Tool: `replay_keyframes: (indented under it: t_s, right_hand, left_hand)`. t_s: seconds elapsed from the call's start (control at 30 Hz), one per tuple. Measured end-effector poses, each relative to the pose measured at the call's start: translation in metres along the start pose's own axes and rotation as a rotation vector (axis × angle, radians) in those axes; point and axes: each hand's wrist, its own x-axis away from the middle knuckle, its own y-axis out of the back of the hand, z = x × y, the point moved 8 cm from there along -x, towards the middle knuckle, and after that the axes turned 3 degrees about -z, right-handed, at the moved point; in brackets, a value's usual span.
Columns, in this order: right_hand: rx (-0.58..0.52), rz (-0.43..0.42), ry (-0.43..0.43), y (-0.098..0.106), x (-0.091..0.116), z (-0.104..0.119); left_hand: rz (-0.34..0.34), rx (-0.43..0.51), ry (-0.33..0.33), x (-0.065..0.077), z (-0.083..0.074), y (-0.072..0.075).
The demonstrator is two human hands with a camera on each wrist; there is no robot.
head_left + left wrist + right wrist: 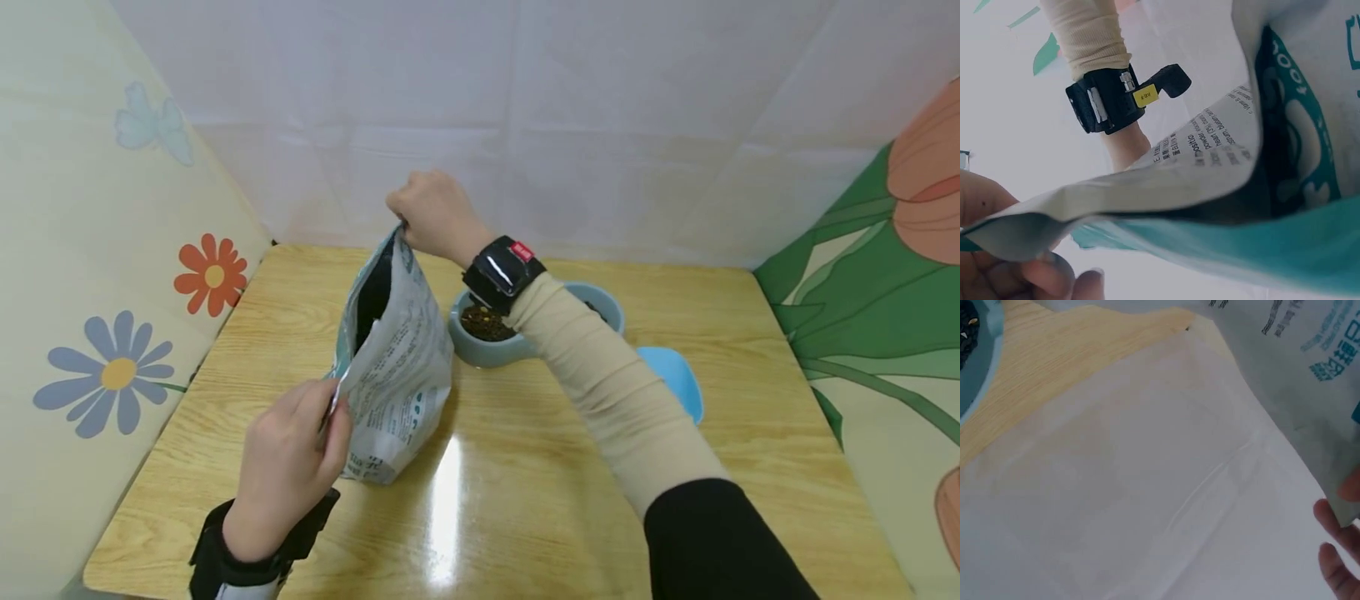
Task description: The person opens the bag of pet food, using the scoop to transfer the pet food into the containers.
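A white and teal food bag (401, 375) stands on the table, its top pulled apart so that the dark inside shows. My left hand (296, 454) pinches the near corner of its mouth between thumb and fingers. At the far corner, my right hand (438, 212) grips the rim. In the left wrist view the bag's open edge (1166, 194) stretches away from my left fingers (1047, 275). Print on the bag includes the word "food". The right wrist view has my right fingers (1335, 575) at the bag's corner (1335, 494).
Just right of the bag stands a grey-blue double bowl (491, 354) with dark, mixed bits in it, partly covered by my right forearm. A bright blue plastic piece (678, 379) lies farther right, also partly hidden. A white sheet (637, 125) hangs behind the wooden table (525, 500).
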Motion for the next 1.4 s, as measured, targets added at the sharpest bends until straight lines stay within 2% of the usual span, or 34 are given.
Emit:
replay_keyframes:
  t_s: [0.1, 0.2, 0.33, 0.53, 0.8, 0.87, 0.97, 1.07, 1.13, 1.3, 1.4]
  right_hand:
    - [-0.038, -0.026, 0.039, 0.004, 0.001, 0.006]
    - [-0.082, -0.058, 0.12, 0.011, 0.002, 0.017]
    - [-0.089, -0.078, 0.195, 0.014, 0.002, 0.028]
    - [-0.07, -0.117, 0.161, 0.013, 0.004, 0.026]
    - [-0.017, -0.16, 0.144, 0.011, 0.005, 0.023]
    - [-0.02, -0.162, 0.142, 0.01, 0.006, 0.022]
    - [-0.042, -0.152, 0.149, 0.01, 0.008, 0.022]
    - [-0.082, -0.124, 0.19, 0.012, 0.012, 0.025]
    - [-0.103, -0.105, 0.232, 0.014, 0.014, 0.029]
    - [-0.12, -0.095, 0.305, 0.016, 0.016, 0.039]
    - [-0.085, -0.114, 0.304, 0.016, 0.015, 0.042]
  left_hand:
    - [0.025, 0.002, 0.018, 0.0, 0.002, -0.002]
    - [0.04, -0.008, 0.026, 0.0, 0.003, -0.002]
    - [0.028, -0.017, 0.021, -0.001, 0.003, -0.001]
    - [0.005, -0.008, 0.001, -0.001, 0.0, 0.0]
    - [0.013, -0.002, -0.002, -0.002, 0.001, -0.001]
    - [0.04, 0.003, 0.015, -0.003, 0.001, -0.001]
    - [0.123, 0.018, 0.07, -0.007, 0.002, -0.002]
    - [0.215, 0.022, 0.122, -0.012, 0.002, -0.001]
    - [0.251, 0.018, 0.14, -0.017, 0.004, 0.0]
    - [0.326, 0.016, 0.212, -0.041, 0.023, -0.001]
    - [0.373, -0.024, 0.205, -0.054, 0.034, -0.006]
